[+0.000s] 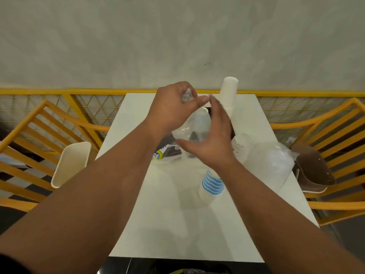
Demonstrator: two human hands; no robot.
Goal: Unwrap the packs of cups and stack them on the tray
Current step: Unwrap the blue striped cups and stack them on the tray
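My left hand is closed on the bunched top of a clear plastic wrapper that holds a pack of cups, lifted above the white table. My right hand cups the pack's right side with fingers spread. Behind my right hand a dark tray shows only as a sliver, and a tall stack of white paper cups stands there. A stack of blue-striped white cups lies on its side under my right wrist.
Loose clear wrapping lies at the table's right edge. A dark pack with a yellow and blue label lies under my left wrist. Yellow wooden chairs stand left and right. A yellow mesh railing runs behind the table.
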